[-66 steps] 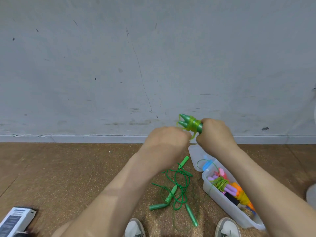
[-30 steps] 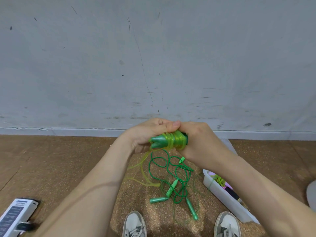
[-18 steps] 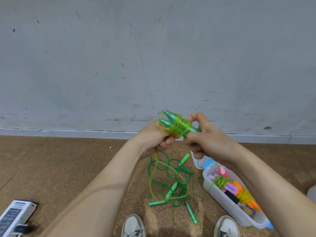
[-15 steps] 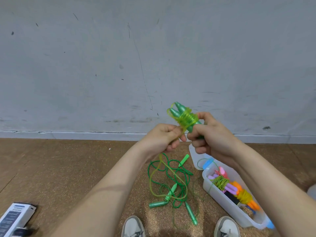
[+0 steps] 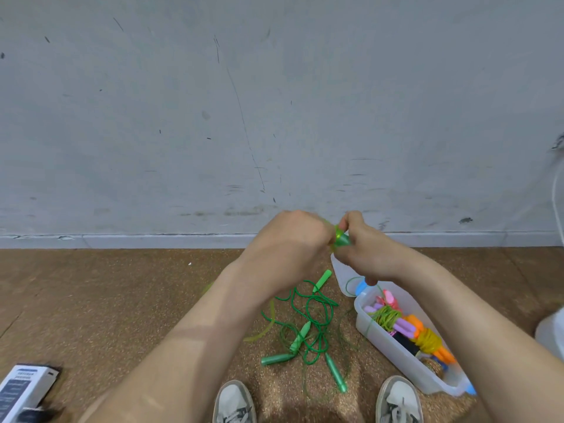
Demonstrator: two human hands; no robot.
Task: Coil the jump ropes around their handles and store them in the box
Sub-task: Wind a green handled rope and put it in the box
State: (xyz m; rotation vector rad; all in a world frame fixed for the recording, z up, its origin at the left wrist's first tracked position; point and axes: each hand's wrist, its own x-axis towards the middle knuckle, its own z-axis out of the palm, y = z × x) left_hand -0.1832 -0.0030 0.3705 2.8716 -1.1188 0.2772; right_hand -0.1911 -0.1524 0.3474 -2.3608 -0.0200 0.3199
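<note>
The brown floor carries the clear box, which lies open-topped so finished bundles can drop straight in. Several coiled ropes already lie inside it. Just left of the box sprawl the loose green ropes, not yet wound.

Above the box's far end, both hands meet. The right hand clamps its fingers round the green handles, likely to steady them as a spool. The left hand is folded in against the handles with its fingertips hidden, so I cannot tell what it pinches. A blurred yellow-green cord trails left of the box, probably slack waiting to be wound.
</note>
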